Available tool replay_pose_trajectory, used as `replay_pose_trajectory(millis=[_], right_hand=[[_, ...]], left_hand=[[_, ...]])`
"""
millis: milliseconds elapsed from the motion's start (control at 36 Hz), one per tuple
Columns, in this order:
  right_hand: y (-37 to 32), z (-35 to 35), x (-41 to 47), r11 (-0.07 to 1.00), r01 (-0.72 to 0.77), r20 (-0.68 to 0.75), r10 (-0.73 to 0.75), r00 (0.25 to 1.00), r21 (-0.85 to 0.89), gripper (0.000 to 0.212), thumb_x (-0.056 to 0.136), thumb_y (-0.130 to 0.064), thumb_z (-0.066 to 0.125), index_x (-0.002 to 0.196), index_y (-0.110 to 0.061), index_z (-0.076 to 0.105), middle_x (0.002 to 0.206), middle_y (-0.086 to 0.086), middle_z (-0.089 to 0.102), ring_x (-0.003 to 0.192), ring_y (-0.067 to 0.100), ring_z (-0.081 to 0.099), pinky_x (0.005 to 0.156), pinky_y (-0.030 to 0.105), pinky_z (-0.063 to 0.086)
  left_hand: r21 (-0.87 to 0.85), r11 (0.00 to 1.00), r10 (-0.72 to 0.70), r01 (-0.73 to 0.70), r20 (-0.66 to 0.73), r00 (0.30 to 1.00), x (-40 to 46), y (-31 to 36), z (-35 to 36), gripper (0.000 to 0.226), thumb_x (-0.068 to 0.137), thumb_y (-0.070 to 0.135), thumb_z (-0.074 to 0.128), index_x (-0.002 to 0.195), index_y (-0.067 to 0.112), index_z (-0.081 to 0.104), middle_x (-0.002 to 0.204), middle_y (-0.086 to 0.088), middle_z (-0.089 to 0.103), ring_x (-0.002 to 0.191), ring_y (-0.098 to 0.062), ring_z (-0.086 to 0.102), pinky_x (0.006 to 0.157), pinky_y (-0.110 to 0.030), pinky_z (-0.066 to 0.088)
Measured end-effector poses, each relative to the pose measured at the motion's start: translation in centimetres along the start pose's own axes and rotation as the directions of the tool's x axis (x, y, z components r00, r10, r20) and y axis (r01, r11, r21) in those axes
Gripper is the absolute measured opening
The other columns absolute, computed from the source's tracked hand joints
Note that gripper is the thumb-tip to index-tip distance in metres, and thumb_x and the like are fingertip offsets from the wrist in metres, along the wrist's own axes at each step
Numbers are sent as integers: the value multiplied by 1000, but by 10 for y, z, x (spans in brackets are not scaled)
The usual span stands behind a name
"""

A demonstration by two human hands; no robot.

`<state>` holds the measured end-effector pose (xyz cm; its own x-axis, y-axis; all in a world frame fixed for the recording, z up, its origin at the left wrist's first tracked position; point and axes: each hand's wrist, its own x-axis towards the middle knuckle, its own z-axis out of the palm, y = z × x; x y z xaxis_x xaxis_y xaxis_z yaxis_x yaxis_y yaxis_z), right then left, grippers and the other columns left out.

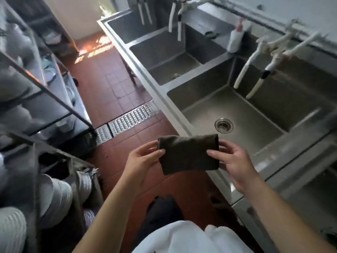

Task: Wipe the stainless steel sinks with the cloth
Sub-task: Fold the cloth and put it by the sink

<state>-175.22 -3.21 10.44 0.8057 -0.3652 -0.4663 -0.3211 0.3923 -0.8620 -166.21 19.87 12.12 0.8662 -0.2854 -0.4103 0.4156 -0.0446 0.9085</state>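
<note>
A dark folded cloth [187,153] hangs in the air above the front rim of the nearest stainless steel sink [184,114]. My left hand [144,161] pinches its left edge and my right hand [231,161] pinches its right edge, thumbs on top. The near basin is dry-looking, with a round drain [224,125] in its floor. Two more basins, the middle sink [204,67] and the far sink [127,28], run in a row toward the back.
White-hosed taps [262,75] hang over the near basin, and more taps [175,21] over the far ones. A white bottle [235,40] stands on the divider. Metal racks [45,99] with dishes line the left. Between them runs a red tiled floor with a drain grate [131,117].
</note>
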Motion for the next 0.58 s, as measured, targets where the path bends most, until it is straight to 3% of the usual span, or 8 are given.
replay_pose_trajectory(millis=[111, 333, 472, 583], right_hand=[[-24, 60, 44, 988, 78, 106, -64, 992, -136, 34, 84, 1, 72, 115, -9, 69, 101, 12, 76, 95, 27, 73, 83, 39, 60], [-58, 190, 132, 978, 143, 184, -114, 976, -154, 31, 80, -1, 75, 108, -14, 73, 101, 12, 76, 94, 28, 73, 75, 35, 59], [-83, 274, 180, 978, 142, 207, -109, 972, -153, 33, 83, 1, 72, 114, -9, 71, 104, 15, 75, 95, 28, 73, 72, 33, 61], [-107, 329, 219, 978, 162, 206, -133, 969, -130, 31, 82, 3, 72, 112, -7, 71, 101, 13, 75, 87, 25, 73, 66, 31, 60]], left_hand=[[-74, 996, 47, -58, -144, 988, 24, 15, -48, 35, 74, 10, 77, 108, 20, 75, 106, -8, 76, 100, -23, 71, 77, -28, 55], [-260, 954, 81, -147, -249, 965, 109, 62, -138, 31, 83, -4, 69, 105, 17, 75, 104, -11, 76, 94, -25, 73, 68, -31, 59], [-279, 944, 105, -176, -250, 963, 169, 107, -200, 34, 85, -3, 69, 116, 11, 72, 110, -13, 74, 101, -29, 71, 73, -36, 59], [-258, 945, 138, -201, -242, 960, 216, 146, -240, 31, 86, -3, 67, 110, 13, 74, 105, -9, 76, 93, -21, 72, 66, -29, 58]])
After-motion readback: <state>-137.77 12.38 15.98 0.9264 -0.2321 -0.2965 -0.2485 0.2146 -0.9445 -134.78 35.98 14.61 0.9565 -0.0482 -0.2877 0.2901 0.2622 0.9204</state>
